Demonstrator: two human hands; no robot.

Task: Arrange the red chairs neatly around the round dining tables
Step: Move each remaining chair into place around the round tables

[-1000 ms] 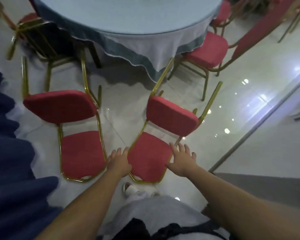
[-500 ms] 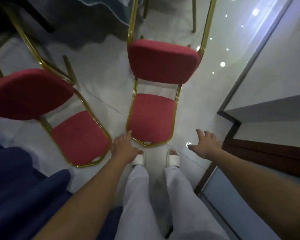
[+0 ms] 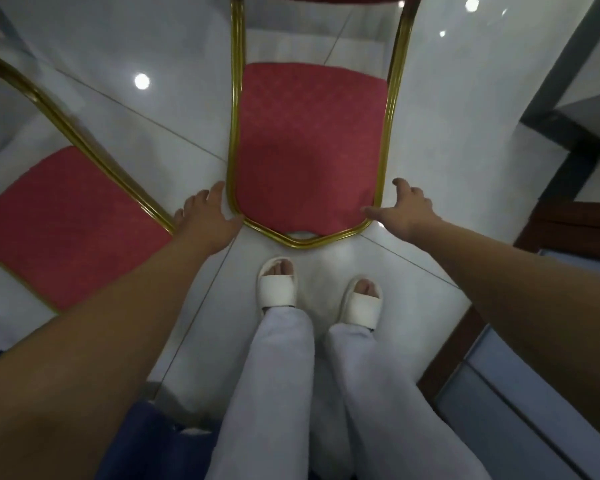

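Directly ahead of the feet, on glossy white tile (image 3: 146, 140): red chair (image 3: 309, 150), seat framed in gold tubing (image 3: 234, 133), near edge toward the body, only a sliver of backrest at the top of the view. Stands square to the toes with no round table in sight, so judged not yet at its place. Left hand (image 3: 205, 220) at the near left corner of the frame, fingers straight and relaxed, wrapped round nothing. Right hand (image 3: 406, 209) at the near right corner, fingers spread, thumb toward the seat edge, likewise gripping nothing. Contact with the metal: cannot tell. Looks like bracketing the seat from both sides, ready to take hold evenly and keep the chair from twisting when shifted. Just to the left, second red chair (image 3: 66, 230), angled, gold upright close against the outer fingers of the left hand; little room there, a likely snag for any sideways swing. White sandals (image 3: 278, 282) and pale trousers (image 3: 274, 393) just short of the front rail. Blue cloth (image 3: 153, 441) at lower left. Dark skirting (image 3: 565, 140) hemming in the right side.
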